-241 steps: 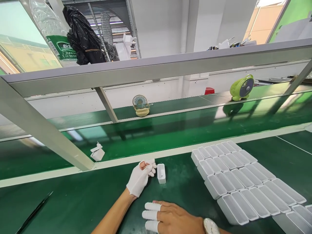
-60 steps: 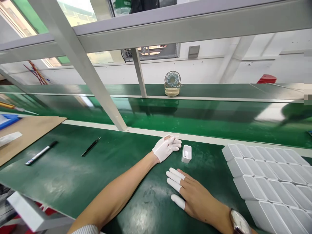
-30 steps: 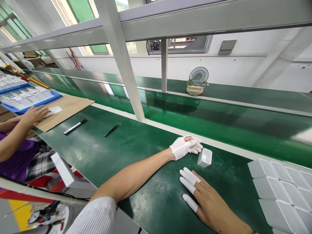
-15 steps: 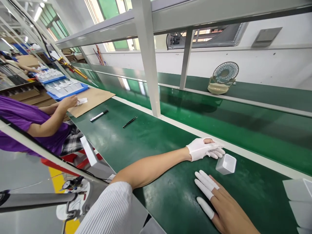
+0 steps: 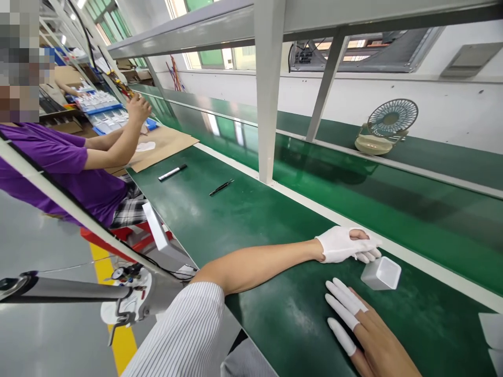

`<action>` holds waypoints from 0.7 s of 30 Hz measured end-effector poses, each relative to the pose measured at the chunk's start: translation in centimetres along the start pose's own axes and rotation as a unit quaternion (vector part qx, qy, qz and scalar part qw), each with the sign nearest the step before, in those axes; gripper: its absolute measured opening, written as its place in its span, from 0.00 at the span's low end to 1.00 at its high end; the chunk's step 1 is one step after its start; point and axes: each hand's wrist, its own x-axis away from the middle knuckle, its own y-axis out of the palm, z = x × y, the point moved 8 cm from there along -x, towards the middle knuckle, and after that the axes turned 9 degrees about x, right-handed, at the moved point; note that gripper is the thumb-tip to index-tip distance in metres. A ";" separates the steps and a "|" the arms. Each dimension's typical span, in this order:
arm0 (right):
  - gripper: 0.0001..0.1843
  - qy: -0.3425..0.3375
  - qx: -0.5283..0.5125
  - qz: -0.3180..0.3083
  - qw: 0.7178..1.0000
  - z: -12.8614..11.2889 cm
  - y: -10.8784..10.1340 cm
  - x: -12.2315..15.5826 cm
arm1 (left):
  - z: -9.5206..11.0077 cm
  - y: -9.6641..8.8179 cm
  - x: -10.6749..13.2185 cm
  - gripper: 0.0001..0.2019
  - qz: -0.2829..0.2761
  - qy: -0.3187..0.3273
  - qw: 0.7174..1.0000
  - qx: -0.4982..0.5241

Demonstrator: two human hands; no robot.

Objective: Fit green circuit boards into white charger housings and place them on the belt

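My left hand (image 5: pixel 346 244), in a white glove that leaves part of the thumb bare, rests over the green work surface (image 5: pixel 220 222). Its fingers stretch out beside a small white square box (image 5: pixel 381 273), close to its near left edge; whether they touch it I cannot tell. The box lies on its side with the hollow end facing right. My right hand (image 5: pixel 363 319) lies lower down with white finger cots on several fingers. Those fingers are spread and hold nothing.
A marker (image 5: pixel 172 173) and black tweezers (image 5: pixel 221 187) lie on the bench. A co-worker in purple (image 5: pixel 58 162) sits at the left by a cardboard sheet (image 5: pixel 173 141). A grey post (image 5: pixel 268 104) rises from the bench; a small fan (image 5: pixel 387 125) stands behind. More white boxes (image 5: pixel 492 330) are at right.
The view has swung left, so the bench appears shifted right. The co-worker has raised a hand from the cardboard to the hanging yellow tool. My hands keep nearly the same pose by the box.
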 end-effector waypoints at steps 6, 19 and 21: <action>0.28 0.029 -0.019 -0.023 0.999 0.5 0.5 0.2 | -0.6 0.1 -0.8 0.13 -0.005 0.049 0.985 -0.168; 0.13 0.131 -0.472 -0.182 0.853 -8.5 -0.8 -10.1 | 1.4 0.6 0.9 0.15 0.044 0.124 0.899 -0.418; 0.14 0.117 -0.492 -0.213 0.836 -10.0 -1.1 -12.7 | 1.4 0.5 0.9 0.14 0.046 0.129 0.890 -0.435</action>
